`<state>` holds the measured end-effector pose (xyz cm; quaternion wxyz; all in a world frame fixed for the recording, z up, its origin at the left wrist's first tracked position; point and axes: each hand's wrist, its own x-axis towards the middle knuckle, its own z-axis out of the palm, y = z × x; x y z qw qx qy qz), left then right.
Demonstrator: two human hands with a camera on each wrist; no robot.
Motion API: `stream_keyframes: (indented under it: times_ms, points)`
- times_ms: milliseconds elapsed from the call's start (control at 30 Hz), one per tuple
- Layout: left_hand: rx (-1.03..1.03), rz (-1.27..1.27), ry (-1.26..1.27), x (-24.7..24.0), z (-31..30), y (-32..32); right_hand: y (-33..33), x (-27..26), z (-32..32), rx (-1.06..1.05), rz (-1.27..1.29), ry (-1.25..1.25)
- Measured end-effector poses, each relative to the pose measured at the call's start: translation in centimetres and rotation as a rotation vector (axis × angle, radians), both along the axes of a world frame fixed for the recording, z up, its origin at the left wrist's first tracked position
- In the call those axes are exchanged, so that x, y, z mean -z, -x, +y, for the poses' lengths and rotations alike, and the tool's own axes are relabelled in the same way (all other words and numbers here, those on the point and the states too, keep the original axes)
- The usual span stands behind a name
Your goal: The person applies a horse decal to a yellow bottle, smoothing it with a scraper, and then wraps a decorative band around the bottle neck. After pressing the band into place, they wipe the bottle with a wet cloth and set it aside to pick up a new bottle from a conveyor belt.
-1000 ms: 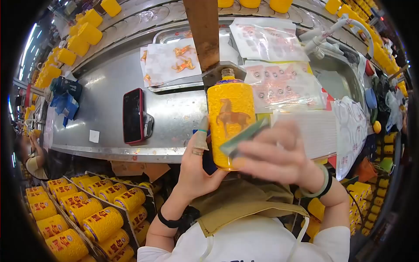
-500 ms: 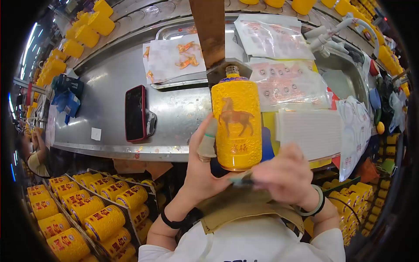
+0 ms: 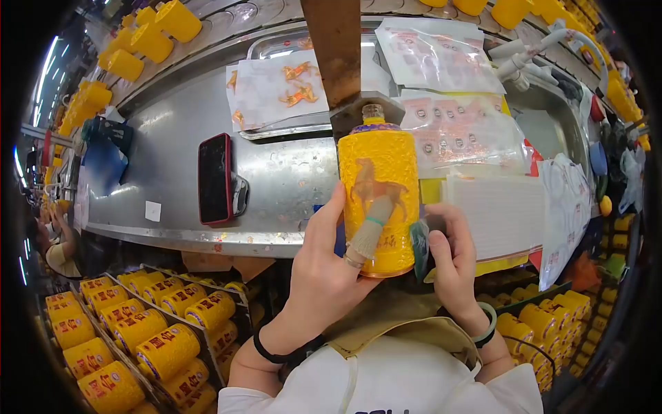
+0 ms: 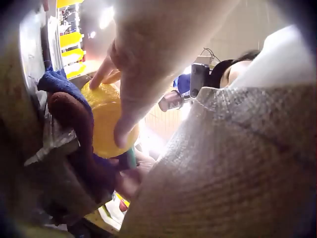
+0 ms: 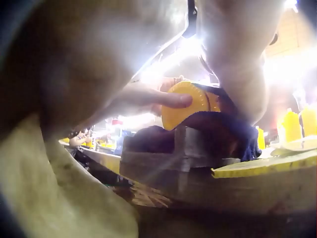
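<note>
A yellow embossed bottle (image 3: 379,148) with a clear neck lies in front of the person, its base toward the body, a brown horse decal (image 3: 365,181) facing up. The left hand (image 3: 321,272) grips the bottle from its left and base. One of its fingers, in a pale finger cot (image 3: 365,240), lies across the horse's lower part. In the left wrist view the thumb rests on the bottle's base (image 4: 106,131). The right hand (image 3: 455,259) holds a dark green flat scraper (image 3: 419,252) at the bottle's right side. Blue cloth (image 4: 62,82) shows under the bottle.
A red-cased phone (image 3: 215,179) lies on the metal table at left. Behind it a tray holds white paper (image 3: 272,114) with orange horse decals. Plastic-covered decal sheets (image 3: 448,148) and a white paper stack (image 3: 493,214) lie at right. A brown post (image 3: 334,55) rises behind the bottle.
The right hand swept the green scraper down off the decal toward the bottle's base, then moved to its right side. A left finger has come from the bottle's side onto the horse.
</note>
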<state>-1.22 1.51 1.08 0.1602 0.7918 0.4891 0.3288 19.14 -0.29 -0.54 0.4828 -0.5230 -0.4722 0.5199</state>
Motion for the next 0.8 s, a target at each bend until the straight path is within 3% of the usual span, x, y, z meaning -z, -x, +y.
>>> stream_keyframes:
  times_ms: [200, 400, 500, 567, 667, 733, 767, 800]
  points:
    - [-0.028, -0.064, 0.012, 0.4, -0.2, -0.1, 0.3, 0.1, -0.1, -0.002, 0.028, -0.009]
    - [-0.026, 0.222, 0.058, -2.2, 0.7, -0.9, 0.4, -0.2, 0.2, 0.023, 0.018, -0.033]
    - [-0.033, 0.136, 0.080, -1.7, 0.8, -0.8, -0.6, -1.1, 1.2, 0.063, -0.062, -0.012]
    - [-0.073, 0.001, -0.036, -0.4, 0.5, -0.6, -0.2, -2.4, 2.7, 0.177, -0.108, -0.159]
    - [-0.119, -0.086, -0.046, 0.6, 0.2, -0.5, 0.0, -4.3, 4.3, 0.148, -0.171, -0.241]
    - [-0.110, -0.108, 0.019, 0.5, -0.2, 0.0, -0.1, -4.7, 5.3, -0.055, -0.545, -0.446]
    - [-0.095, -0.127, 0.086, 0.5, -0.4, 0.3, -0.1, -5.1, 6.2, 0.028, -0.550, -0.437]
    - [-0.093, -0.129, 0.083, 0.4, -0.6, 0.7, -1.0, -5.2, 7.5, 0.097, -0.717, -0.504]
